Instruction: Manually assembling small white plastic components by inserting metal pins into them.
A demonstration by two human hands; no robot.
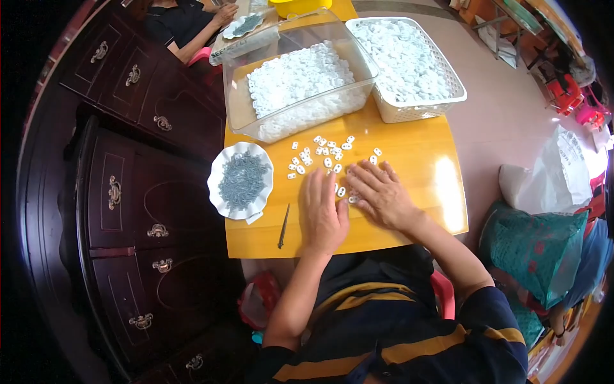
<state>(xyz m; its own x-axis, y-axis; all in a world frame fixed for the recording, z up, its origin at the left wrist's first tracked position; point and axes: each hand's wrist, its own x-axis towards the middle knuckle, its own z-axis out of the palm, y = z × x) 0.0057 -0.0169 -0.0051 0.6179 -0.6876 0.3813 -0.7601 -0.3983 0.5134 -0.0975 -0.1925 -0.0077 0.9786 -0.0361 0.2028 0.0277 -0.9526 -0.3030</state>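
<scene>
Striped shirt [422, 352] sits closest. Left hand [326, 217] and right hand [387, 198] (both unclenched, fingers extended) flank white two-holed pieces [341, 191].

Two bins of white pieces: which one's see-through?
The left one, the clear plastic bin: white pieces show through its near side. The right one, the white basket, has opaque, perforated sides.

Tbl [422, 160] free R, tub [237, 96] blks fwd
</scene>
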